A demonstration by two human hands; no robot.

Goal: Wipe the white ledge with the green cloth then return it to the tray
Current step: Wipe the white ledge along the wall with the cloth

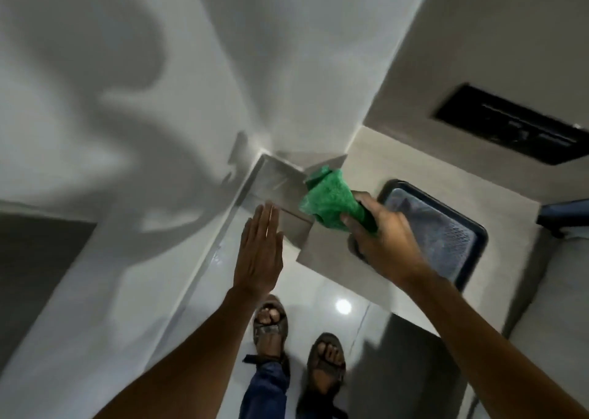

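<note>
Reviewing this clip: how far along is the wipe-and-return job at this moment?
Done: the green cloth is out of the tray, gripped in the right hand. In hand: it is at the white ledge; contact is unclear. The left hand is open and empty. Left: finish wiping, then return the cloth to the tray.

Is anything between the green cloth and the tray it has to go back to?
Nothing visible. The right hand holds the green cloth just left of the tray; only bare ledge lies between.
</note>
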